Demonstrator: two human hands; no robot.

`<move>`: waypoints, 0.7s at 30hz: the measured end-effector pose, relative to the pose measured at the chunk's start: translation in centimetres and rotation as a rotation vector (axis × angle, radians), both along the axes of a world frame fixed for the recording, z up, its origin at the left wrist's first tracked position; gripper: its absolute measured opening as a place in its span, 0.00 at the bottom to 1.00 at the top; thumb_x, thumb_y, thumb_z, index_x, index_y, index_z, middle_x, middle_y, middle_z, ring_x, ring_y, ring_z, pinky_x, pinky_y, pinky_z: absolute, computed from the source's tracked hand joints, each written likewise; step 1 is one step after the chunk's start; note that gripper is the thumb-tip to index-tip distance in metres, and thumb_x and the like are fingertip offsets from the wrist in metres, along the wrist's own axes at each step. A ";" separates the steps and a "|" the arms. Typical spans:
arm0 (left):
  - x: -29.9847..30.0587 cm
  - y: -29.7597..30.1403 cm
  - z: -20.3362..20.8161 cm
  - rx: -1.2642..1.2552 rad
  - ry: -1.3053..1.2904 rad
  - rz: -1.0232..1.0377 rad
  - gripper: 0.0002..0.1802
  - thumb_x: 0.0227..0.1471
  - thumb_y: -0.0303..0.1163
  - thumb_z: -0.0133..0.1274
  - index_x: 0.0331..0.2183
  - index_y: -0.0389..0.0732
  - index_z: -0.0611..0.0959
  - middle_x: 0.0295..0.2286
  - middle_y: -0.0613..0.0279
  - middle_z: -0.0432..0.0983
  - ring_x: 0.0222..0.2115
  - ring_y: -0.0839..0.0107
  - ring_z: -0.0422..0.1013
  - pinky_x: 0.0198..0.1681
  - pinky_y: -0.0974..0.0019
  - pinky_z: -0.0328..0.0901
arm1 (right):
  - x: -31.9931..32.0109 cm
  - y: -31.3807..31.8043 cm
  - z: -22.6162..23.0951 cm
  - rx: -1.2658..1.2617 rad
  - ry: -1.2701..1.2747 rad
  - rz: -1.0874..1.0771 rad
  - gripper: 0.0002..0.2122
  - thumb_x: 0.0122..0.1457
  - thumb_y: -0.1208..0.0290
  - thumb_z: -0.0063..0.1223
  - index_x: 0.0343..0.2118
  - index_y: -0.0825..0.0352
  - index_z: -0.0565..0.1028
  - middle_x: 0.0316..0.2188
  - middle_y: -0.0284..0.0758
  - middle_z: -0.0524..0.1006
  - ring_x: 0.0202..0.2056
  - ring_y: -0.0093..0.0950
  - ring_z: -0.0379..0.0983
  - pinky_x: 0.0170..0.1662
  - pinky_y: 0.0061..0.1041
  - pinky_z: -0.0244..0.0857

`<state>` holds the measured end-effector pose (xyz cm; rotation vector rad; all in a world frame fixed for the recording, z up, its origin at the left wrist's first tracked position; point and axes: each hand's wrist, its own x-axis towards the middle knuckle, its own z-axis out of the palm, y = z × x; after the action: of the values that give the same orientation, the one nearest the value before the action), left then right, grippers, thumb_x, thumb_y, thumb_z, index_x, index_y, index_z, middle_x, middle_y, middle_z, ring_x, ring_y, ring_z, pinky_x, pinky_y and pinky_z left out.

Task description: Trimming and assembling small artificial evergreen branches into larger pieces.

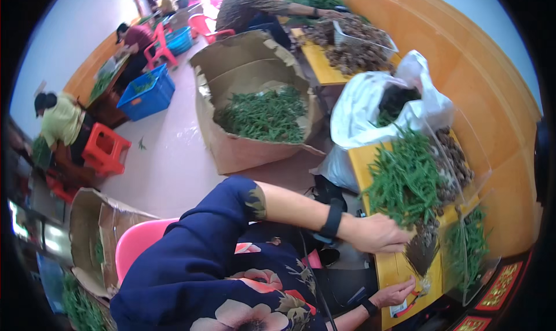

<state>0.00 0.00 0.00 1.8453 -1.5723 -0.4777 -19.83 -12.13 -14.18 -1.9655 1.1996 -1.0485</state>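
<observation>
Green sprigs (402, 180): lay heaped at the right of the frame, on the yellow surface (389, 267), above the hands.
Sprig handling: they looked light, soft and springy, likely to tangle and to bruise under a hard squeeze; a few at a time, taken by the stem ends, seemed the best hold.
Left hand (376, 232): was at centre right, fingers curled close together just below the heap; whether they pinched anything could not be told.
Right hand (397, 293): was at lower right, thumb and fingers drawn near each other over the surface; any object between them could not be made out.
Dark fan-shaped bunch (421, 254): lay right of the left hand; it appeared dry, stiffer than the greens and perhaps brittle, so its narrow lower end suited a light pinch.
Brown clumps (454, 163): lay right of the heap, seemingly rough, light and crumbly, better scooped from beneath.
</observation>
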 end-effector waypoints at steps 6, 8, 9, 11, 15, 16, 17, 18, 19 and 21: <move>-0.4 0.3 -3.6 -0.064 0.156 0.146 0.15 0.56 0.40 0.45 0.29 0.37 0.72 0.22 0.48 0.73 0.25 0.48 0.71 0.28 0.52 0.64 | 4.4 -7.2 2.2 -0.142 -0.052 0.073 0.20 0.67 0.59 0.36 0.31 0.73 0.71 0.23 0.35 0.71 0.26 0.31 0.68 0.31 0.29 0.63; -1.4 0.3 -4.9 -0.120 0.196 0.174 0.14 0.56 0.39 0.45 0.28 0.37 0.72 0.22 0.48 0.72 0.24 0.48 0.70 0.27 0.53 0.64 | 5.1 -6.3 3.2 -0.143 -0.077 0.149 0.20 0.67 0.58 0.36 0.27 0.72 0.70 0.19 0.32 0.69 0.23 0.28 0.66 0.27 0.27 0.62; -2.1 0.3 -5.9 -0.178 0.337 0.190 0.13 0.56 0.38 0.44 0.29 0.37 0.72 0.21 0.49 0.72 0.24 0.49 0.70 0.27 0.54 0.64 | 5.7 -5.6 3.3 0.018 -0.141 0.169 0.19 0.67 0.59 0.35 0.25 0.68 0.67 0.18 0.29 0.64 0.21 0.24 0.62 0.24 0.23 0.57; -3.4 0.1 -7.3 -0.274 0.629 0.178 0.12 0.56 0.37 0.43 0.29 0.37 0.72 0.21 0.50 0.71 0.23 0.52 0.70 0.27 0.55 0.64 | 6.6 -2.8 5.0 0.346 -0.267 0.163 0.18 0.67 0.59 0.34 0.20 0.61 0.61 0.16 0.23 0.56 0.17 0.16 0.52 0.18 0.16 0.47; -4.8 1.3 -6.6 -0.269 0.686 0.280 0.11 0.56 0.35 0.42 0.30 0.37 0.71 0.20 0.55 0.71 0.23 0.60 0.70 0.27 0.59 0.64 | 5.0 1.8 6.3 0.520 -0.296 0.129 0.17 0.66 0.60 0.35 0.18 0.55 0.57 0.15 0.19 0.53 0.15 0.10 0.47 0.16 0.13 0.40; -4.3 1.9 -6.4 -0.279 0.847 0.246 0.10 0.56 0.34 0.44 0.30 0.37 0.71 0.20 0.58 0.70 0.24 0.65 0.69 0.27 0.61 0.64 | 5.2 2.3 6.0 0.574 -0.311 0.165 0.17 0.66 0.61 0.35 0.18 0.55 0.58 0.15 0.19 0.53 0.15 0.10 0.46 0.16 0.13 0.40; -3.8 2.7 -5.8 -0.262 1.025 0.192 0.09 0.56 0.33 0.45 0.30 0.37 0.71 0.20 0.61 0.70 0.24 0.69 0.68 0.28 0.63 0.65 | 5.0 2.7 5.8 0.624 -0.325 0.169 0.16 0.66 0.62 0.35 0.18 0.54 0.59 0.14 0.18 0.53 0.14 0.10 0.46 0.16 0.12 0.40; -3.6 3.3 -6.2 -0.391 0.954 0.149 0.07 0.55 0.32 0.48 0.30 0.38 0.72 0.22 0.64 0.67 0.24 0.76 0.65 0.28 0.68 0.64 | 5.5 3.4 5.6 0.593 -0.411 0.227 0.18 0.67 0.58 0.32 0.18 0.52 0.58 0.10 0.17 0.52 0.10 0.11 0.44 0.11 0.13 0.38; -3.3 4.0 -6.3 -0.540 0.769 0.179 0.06 0.55 0.30 0.49 0.31 0.38 0.72 0.24 0.64 0.66 0.24 0.78 0.64 0.27 0.70 0.64 | 6.1 4.8 6.8 0.589 -0.336 0.254 0.18 0.67 0.60 0.31 0.17 0.52 0.57 0.10 0.17 0.52 0.10 0.10 0.43 0.11 0.13 0.36; -1.8 6.1 -3.9 -0.231 0.777 0.196 0.08 0.53 0.31 0.51 0.32 0.37 0.71 0.26 0.65 0.65 0.25 0.78 0.63 0.26 0.73 0.62 | 6.9 6.1 8.7 0.597 -0.348 0.377 0.17 0.67 0.64 0.29 0.18 0.53 0.57 0.11 0.18 0.51 0.11 0.11 0.44 0.12 0.14 0.35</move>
<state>-1.79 6.14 -3.86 1.3687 -0.8695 -0.7678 -12.94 -6.00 -5.47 -1.3959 0.7878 -0.6919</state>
